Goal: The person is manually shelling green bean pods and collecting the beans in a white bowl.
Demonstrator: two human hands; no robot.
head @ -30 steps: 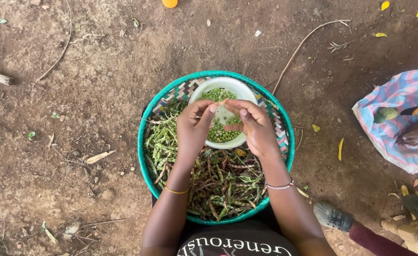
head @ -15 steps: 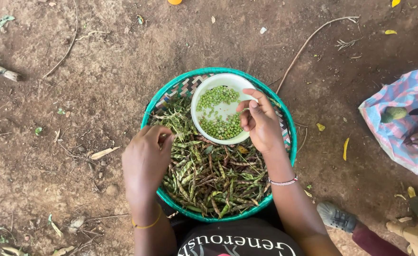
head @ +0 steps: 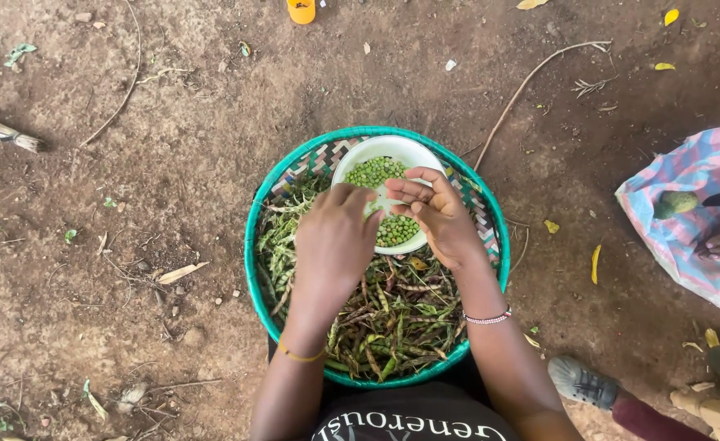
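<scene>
— What differs from half a second back?
— The left hand (head: 333, 237) has come up from the pods (head: 384, 314) and now meets the right hand (head: 437, 216) over the white bowl (head: 388, 150) of shelled peas (head: 374, 171).
— Their grip?
— Fingers curled together; what they pinch, I cannot tell.
— Counts?
— One woven basket (head: 255, 269) holding one bowl, two hands, pods beyond counting.

We held both forearms forward, our left hand (head: 333, 242) back-up with fingers curled down, our right hand (head: 440, 219) beside it, fingers (head: 405, 190) pinched together.
</scene>
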